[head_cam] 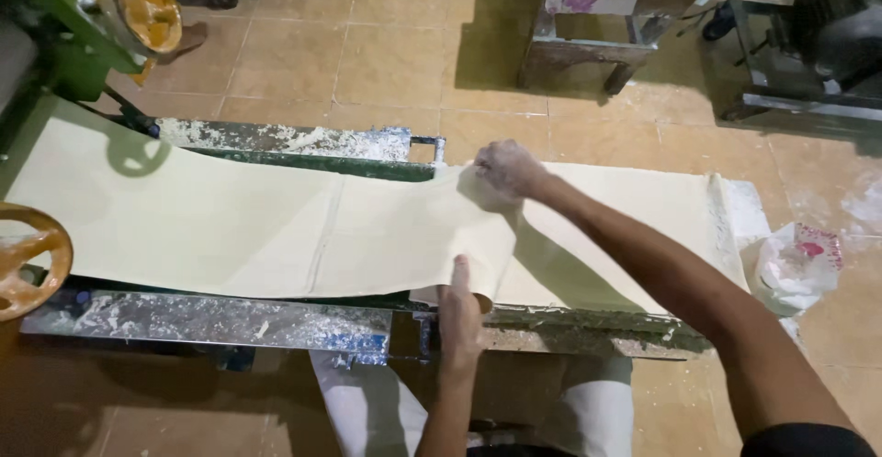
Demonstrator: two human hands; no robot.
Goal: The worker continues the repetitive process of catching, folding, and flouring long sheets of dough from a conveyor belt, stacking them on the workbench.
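Note:
A long pale dough sheet [202, 223] runs from the green rolling machine [64, 25] on the left across a metal bench. My right hand [505, 170] pinches the sheet's far edge where it overlaps a second layer of dough [634, 209]. My left hand [459, 315] reaches up at the near edge, thumb raised, gripping the sheet's lower corner and lifting it slightly. Both forearms are dusted with flour.
Flour-caked metal rails [230, 321] frame the bench front and back. A yellow handwheel [23, 259] sits at the left edge, another wheel [147, 7] on the machine. A white plastic bag [799, 264] lies right of the bench. A stool-like stand [597, 16] and dark machinery [827, 34] stand beyond on the tiled floor.

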